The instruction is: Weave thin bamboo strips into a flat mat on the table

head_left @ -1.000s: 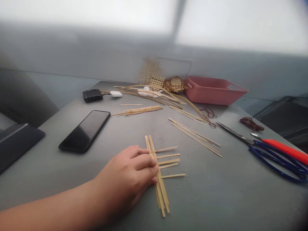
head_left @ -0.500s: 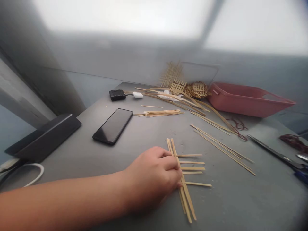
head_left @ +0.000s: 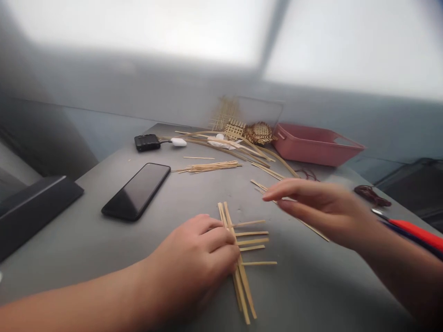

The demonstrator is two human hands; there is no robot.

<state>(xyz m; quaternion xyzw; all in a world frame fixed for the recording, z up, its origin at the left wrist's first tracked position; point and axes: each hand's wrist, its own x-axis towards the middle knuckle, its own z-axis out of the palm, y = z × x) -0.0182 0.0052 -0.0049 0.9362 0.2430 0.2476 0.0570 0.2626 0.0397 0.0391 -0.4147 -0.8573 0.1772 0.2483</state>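
My left hand (head_left: 202,258) is closed over a crossed set of thin bamboo strips (head_left: 244,286), pressing it against the table. Lengthwise strips run beside the fingers, and several short ends stick out crosswise to the right; the left part of the set is hidden under the hand. My right hand (head_left: 318,207) hovers above a group of loose bamboo strips (head_left: 314,229). Its fingers are stretched out, with a gap between thumb and fingertips, and nothing shows in it. The hand covers much of those loose strips.
A phone (head_left: 138,191) lies left of centre, behind it a black device (head_left: 147,142). A bundle of thin sticks (head_left: 211,167), woven bamboo pieces (head_left: 259,133) and a pink bin (head_left: 318,145) are farther back. A red-handled tool (head_left: 418,235) lies at right, a black stand (head_left: 38,212) at left.
My right hand has come into view from the right, over the loose strips. The view has shifted slightly to the right. My left hand keeps its hold on the crossed strips.
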